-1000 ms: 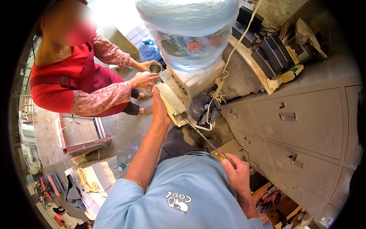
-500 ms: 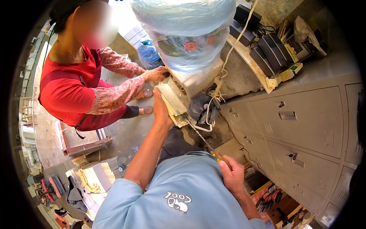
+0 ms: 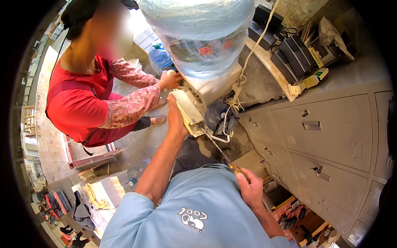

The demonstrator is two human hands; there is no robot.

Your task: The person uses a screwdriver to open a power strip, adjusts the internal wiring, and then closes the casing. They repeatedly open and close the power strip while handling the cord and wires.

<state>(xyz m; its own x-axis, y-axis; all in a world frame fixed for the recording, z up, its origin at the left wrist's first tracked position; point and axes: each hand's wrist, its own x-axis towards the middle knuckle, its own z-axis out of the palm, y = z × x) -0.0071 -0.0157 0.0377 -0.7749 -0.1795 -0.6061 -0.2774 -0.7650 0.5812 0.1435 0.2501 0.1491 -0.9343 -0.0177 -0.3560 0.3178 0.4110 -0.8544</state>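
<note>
My left hand (image 3: 176,115) is closed round the side of a long cream-coloured rectangular casing (image 3: 187,107), just below the water dispenser. In my right hand (image 3: 250,188) is the amber handle of a long-shafted screwdriver (image 3: 221,152). Its dark, mottled shaft slants up and left to the casing's near end; the tip is too small to make out. The water dispenser (image 3: 209,89) carries a big clear water bottle (image 3: 202,37) wrapped in plastic. A co-worker in red (image 3: 78,103) stands at the left, one hand (image 3: 170,79) at the dispenser's side beside a small pale round object (image 3: 170,72).
Grey metal lockers (image 3: 331,128) line the right side. Black devices (image 3: 294,58) lie on a ledge at upper right. A white cable (image 3: 258,43) hangs to a plug cluster (image 3: 235,97) beside a dark plastic bag (image 3: 216,118). Papers and gloves (image 3: 97,196) are at lower left.
The co-worker has leaned slightly rightward, and a pale round object now shows by their hand. My hands, the casing and the screwdriver stay almost where they were.
</note>
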